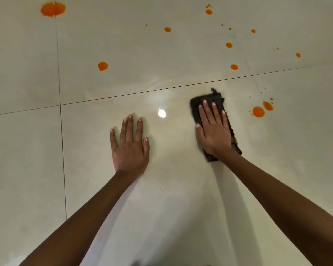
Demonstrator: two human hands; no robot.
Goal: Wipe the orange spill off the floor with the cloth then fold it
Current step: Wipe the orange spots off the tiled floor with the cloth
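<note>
Cloth (215, 120) under flat right hand (212, 131) | left hand (130, 144) fingers splayed (on floor (161, 189)) | orange spill (258, 111) nearby

— How many hands were on the floor (181, 54)?
— Two: the left hand (130, 145) and the right hand (212, 131).
— And cloths?
— One dark cloth (217, 98).
— Orange spots?
— One big orange puddle (53, 9), roughly ten mid-sized orange drops (258, 111), plus tiny specks too small to count.
— Tile seams?
— Two crossed.
</note>
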